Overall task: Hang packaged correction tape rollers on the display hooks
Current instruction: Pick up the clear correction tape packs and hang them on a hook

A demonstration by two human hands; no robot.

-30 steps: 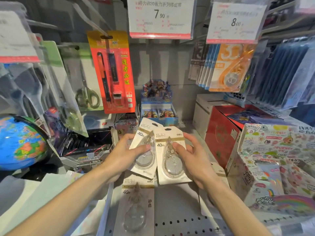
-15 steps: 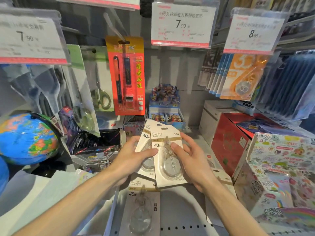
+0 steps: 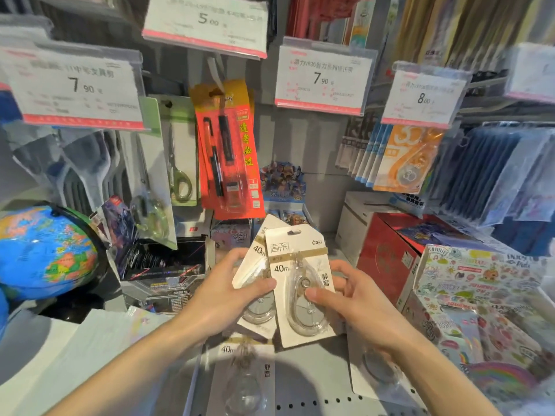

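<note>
I hold two white correction tape packs overlapped in front of me. My left hand (image 3: pixel 226 298) grips the rear pack (image 3: pixel 255 265) with its thumb on the card. My right hand (image 3: pixel 350 301) pinches the front pack (image 3: pixel 300 283), thumb on the clear roller blister. Both packs have hang holes at the top. A third pack (image 3: pixel 244 376) lies flat on the grey shelf (image 3: pixel 312 373) below, and another pack (image 3: pixel 378 373) lies under my right wrist. The hook behind the 7.90 price tag (image 3: pixel 322 78) carries no packs that I can see.
Orange correction tape packs (image 3: pixel 404 159) hang under the 8.00 tag at right. A red pen pack (image 3: pixel 228 151) and scissors (image 3: pixel 178 175) hang at centre left. A globe (image 3: pixel 45 250) stands at left, a red box (image 3: pixel 387 259) and sticker boxes (image 3: pixel 480 298) at right.
The two packs have slid closer together, the front one now overlapping the rear one more. My view has tilted upward, bringing more price tags and hooks into sight.
</note>
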